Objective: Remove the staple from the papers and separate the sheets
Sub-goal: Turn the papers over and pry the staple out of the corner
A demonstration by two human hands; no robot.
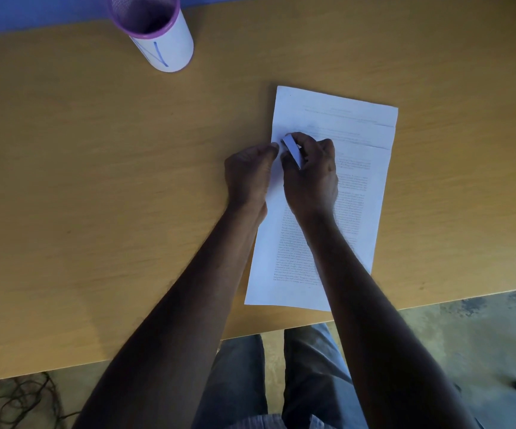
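Note:
A stack of printed white papers [343,193] lies on the wooden table [95,181], right of centre, its sheets fanned slightly at the top edge. My left hand [249,174] presses with closed fingers on the papers' left edge near the upper left corner. My right hand [310,171] is closed around a small pale staple remover [292,150], whose tip touches the paper beside my left thumb. The staple itself is hidden under my fingers.
A white pen holder with a purple mesh rim [154,29] stands at the far left of the table. The table's near edge [250,334] runs diagonally above my knees. Cables lie on the floor [18,400] at the lower left.

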